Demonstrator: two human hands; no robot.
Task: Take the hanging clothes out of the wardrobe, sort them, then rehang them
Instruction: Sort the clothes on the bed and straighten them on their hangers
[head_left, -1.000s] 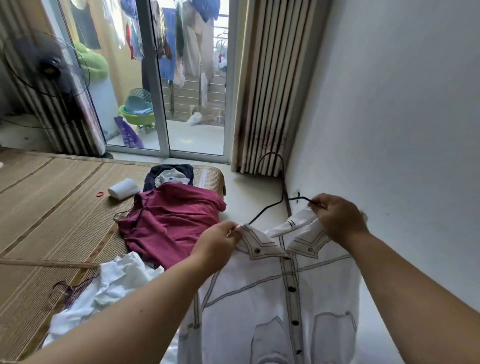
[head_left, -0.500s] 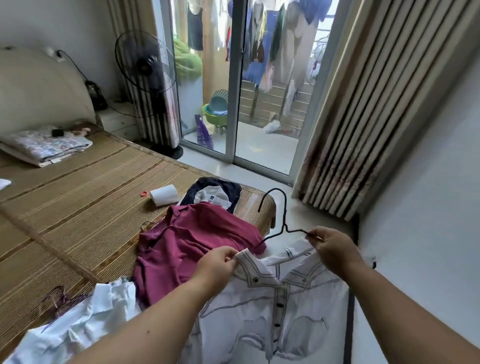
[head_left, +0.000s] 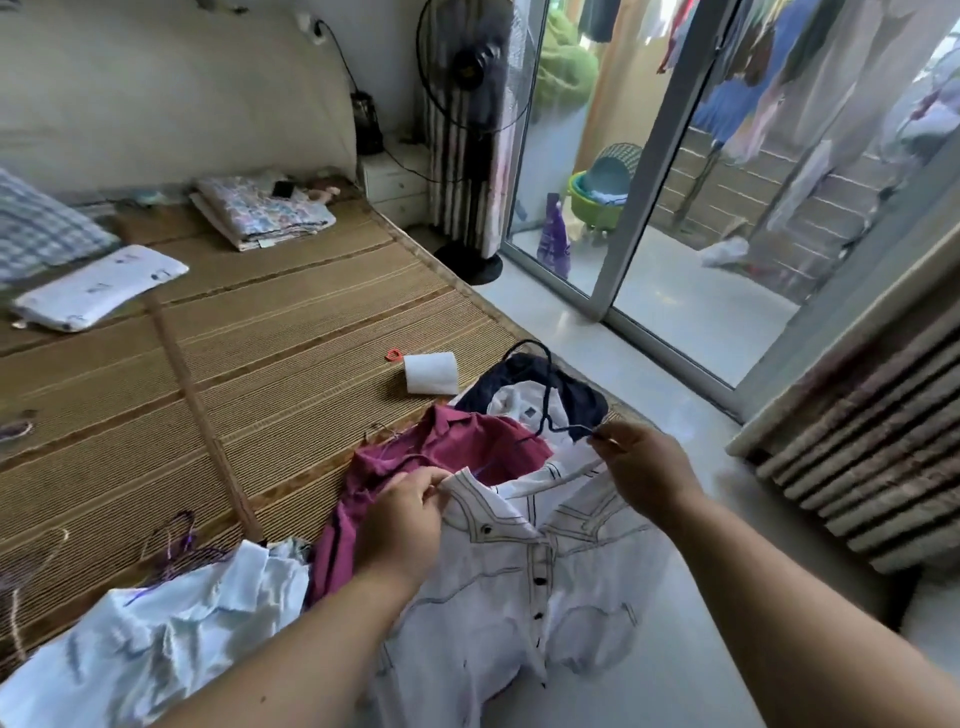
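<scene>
The shirt (head_left: 519, 582) is being held up by its collar between both hands, just beside the bed (head_left: 260, 364). It's swinging round from the wall toward the bed now. The left hand (head_left: 405, 519) is pinching the collar, grip clamped on cloth. The right hand (head_left: 644, 467) is pinching the hanger (head_left: 569, 427), grip closed on the wire. The hook is now showing over the navy top (head_left: 587, 400), beyond the maroon shirt (head_left: 467, 441). The hanger looks to be working free, so this shirt is probably joining the sorted pile.
</scene>
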